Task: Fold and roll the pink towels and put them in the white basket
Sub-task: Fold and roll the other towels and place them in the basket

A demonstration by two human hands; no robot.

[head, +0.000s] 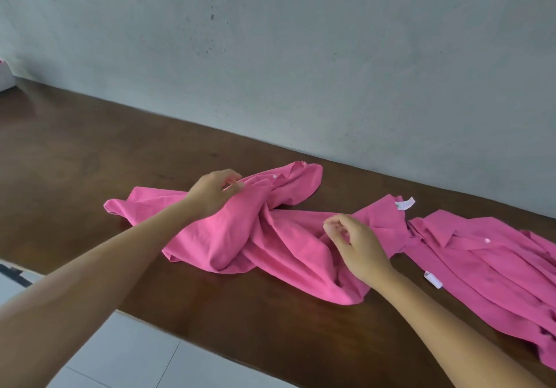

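The left hand (pixel 214 192) pinches a fold of a crumpled pink cloth (pixel 270 237) between thumb and fingertips, near a small white button (pixel 274 177) on the fabric's far edge. The right hand (pixel 358 246) hovers just above the same cloth, fingers loosely curled toward the thumb, gripping nothing that can be seen; whether the fingertips brush the fabric cannot be told. The two hands are well apart, one at each end of the bunched middle.

The cloth lies in soft, twisted ridges on a dark brown wooden table (pixel 90 152), its surface smooth and faintly glossy. A white label (pixel 406 203) sticks up from its right edge. Just beside it to the right, a second pink cloth (pixel 487 267) lies flatter, with a collar-like fold, a pale button and another white tag (pixel 433 279).

At the far left edge a white object (pixel 5 79) with a trace of pink on top sits on the table; too little shows to tell its contents. Behind runs a grey, speckled plaster wall (pixel 301 56). Pale floor tiles (pixel 135 357) show below the table's near edge.
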